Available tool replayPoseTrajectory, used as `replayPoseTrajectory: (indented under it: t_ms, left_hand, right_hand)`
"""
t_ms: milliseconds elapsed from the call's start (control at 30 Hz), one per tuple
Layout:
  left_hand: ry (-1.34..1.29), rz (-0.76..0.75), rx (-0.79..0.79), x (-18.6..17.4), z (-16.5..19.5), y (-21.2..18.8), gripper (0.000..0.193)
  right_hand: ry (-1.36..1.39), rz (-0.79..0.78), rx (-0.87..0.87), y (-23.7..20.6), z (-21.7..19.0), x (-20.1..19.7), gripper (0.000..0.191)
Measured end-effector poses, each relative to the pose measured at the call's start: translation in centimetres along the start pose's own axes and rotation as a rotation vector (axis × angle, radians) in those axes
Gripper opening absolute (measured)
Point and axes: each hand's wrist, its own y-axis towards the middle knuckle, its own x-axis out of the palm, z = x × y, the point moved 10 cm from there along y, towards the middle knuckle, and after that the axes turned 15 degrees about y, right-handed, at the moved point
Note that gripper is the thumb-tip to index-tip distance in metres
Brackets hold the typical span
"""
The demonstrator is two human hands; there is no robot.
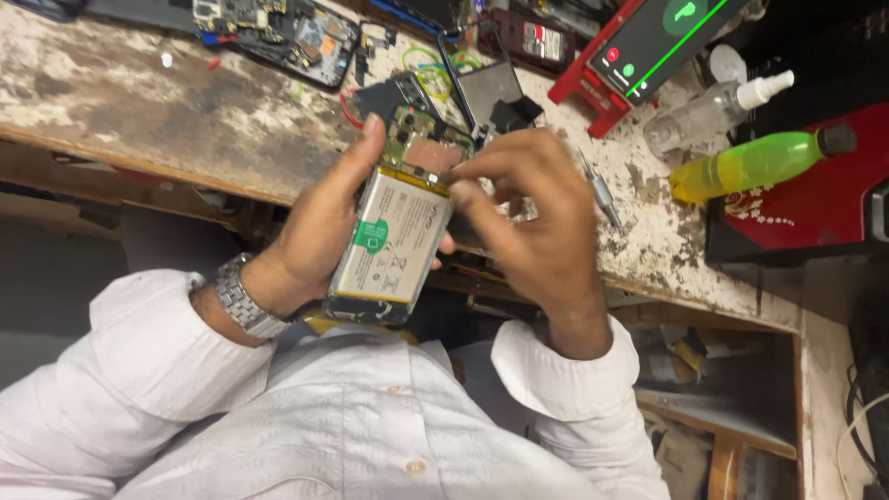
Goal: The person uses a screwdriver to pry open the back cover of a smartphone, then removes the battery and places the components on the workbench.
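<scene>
Green bottle (755, 162), screwdriver (600, 192), worn workbench (120, 93)

Phone-repair workshop: dismantled phones (278, 32), screwdriver (602, 194).

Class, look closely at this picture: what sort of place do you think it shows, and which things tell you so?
Probably a phone repair workbench. The left hand holds an opened phone, another stripped phone lies on the worn bench, and a screwdriver lies nearby.

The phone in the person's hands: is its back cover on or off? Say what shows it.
Off. The phone, held in the left hand, shows its bare battery and circuit board. The right hand fingers touch the battery's top edge.
</scene>
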Motion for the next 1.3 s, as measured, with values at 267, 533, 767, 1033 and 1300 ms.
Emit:
replayPoseTrajectory:
  t_ms: [267,533,767,1033,1300]
  left_hand:
    - [0.119,0.026,0.038,0.0,0.7,0.2,0.072]
    - [0.274,0.051,-0.095,-0.1,-0.3,0.3,0.072]
    - [0.020,0.084,0.200,-0.3,2.8,0.7,0.070]
    - [0.227,0.218,0.350,-0.6,3.6,0.5,0.075]
    - [0.340,0.191,0.412,-0.5,3.3,-0.2,0.083]
  right_hand:
    - [-0.258,-0.122,-0.270,0.7,-4.1,1.9,0.020]
    - [-0.093,-0.303,-0.087,1.6,-2.0,2.1,0.020]
    - [0.075,0.047,-0.022,-1.5,-3.0,3.4,0.022]
    - [0.052,0.132,-0.075,-2.4,-3.8,5.6,0.021]
    - [0.440,0.117,0.275,-2.1,0.2,6.3,0.020]
